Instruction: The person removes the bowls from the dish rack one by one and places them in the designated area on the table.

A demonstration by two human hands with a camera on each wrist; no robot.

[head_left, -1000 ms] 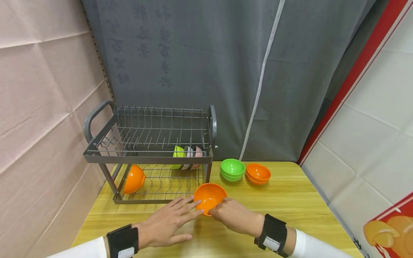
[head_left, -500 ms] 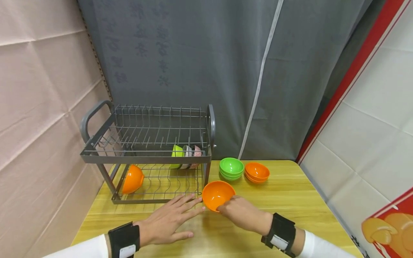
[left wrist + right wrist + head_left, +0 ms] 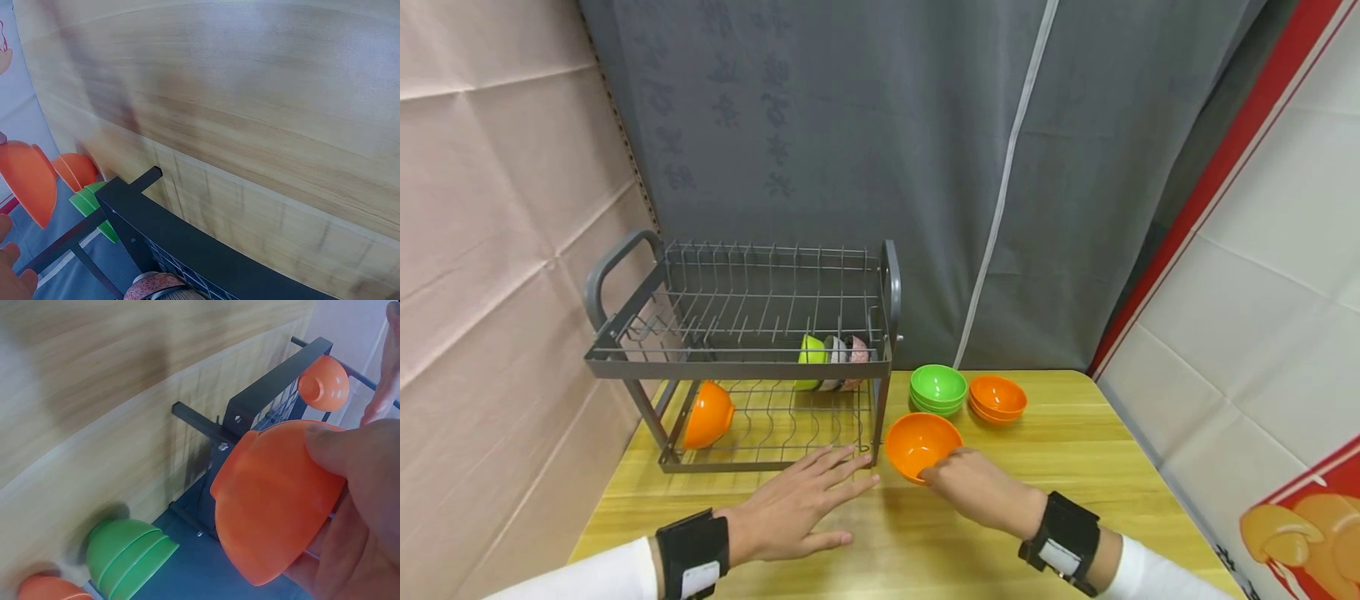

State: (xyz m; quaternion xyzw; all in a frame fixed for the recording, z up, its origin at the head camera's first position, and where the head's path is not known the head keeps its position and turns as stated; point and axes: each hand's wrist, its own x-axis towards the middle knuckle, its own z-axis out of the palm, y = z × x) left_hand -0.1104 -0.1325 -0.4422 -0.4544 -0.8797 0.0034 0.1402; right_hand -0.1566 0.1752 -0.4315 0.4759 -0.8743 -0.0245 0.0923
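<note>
On camera I saw the right hand [image 3: 983,493] pinching a bowl [image 3: 917,445] right of the rack [image 3: 737,370], left hand [image 3: 797,510] spread in front. A slack pinch, I judged, risked a drop.

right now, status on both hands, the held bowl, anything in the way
Right hand grips orange bowl by rim. Left hand empty, near dish rack. Green bowls stacked beyond.

At left on the table [image 3: 1120,475], a rack [image 3: 737,370]; right of it, two bowl stacks [image 3: 938,390].
Before the stacks, a bowl [image 3: 919,442] in the right hand [image 3: 983,492].
</note>
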